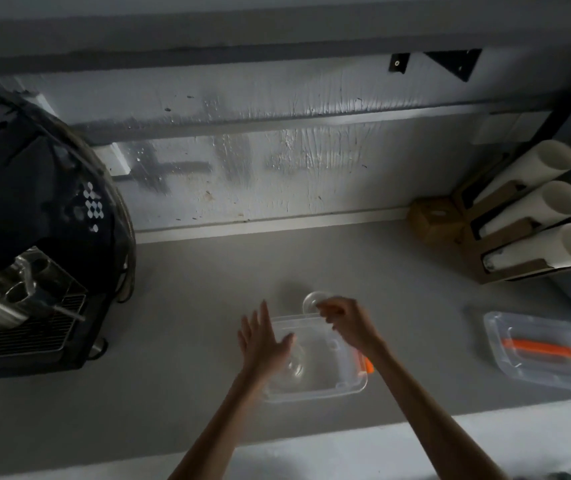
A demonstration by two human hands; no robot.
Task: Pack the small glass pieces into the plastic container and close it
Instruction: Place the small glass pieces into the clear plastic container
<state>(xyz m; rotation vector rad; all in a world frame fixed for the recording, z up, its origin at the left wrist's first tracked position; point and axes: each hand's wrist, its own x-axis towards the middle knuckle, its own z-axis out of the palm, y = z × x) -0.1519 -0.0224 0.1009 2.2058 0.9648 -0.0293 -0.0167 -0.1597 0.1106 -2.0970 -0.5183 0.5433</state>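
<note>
I'd lower the small glass piece [313, 301], pinched in my right hand [344, 320], gently into the plastic container [315, 393] on the table [208, 289]; left hand [263, 341], open and seemingly empty, steadies its rim.

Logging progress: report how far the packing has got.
Done: one glass piece seems to lie in the open plastic container. In hand: the right hand holds a round glass piece at its far rim; the left hand rests open on it. Left: closing; the lid lies apart on the counter.
</note>
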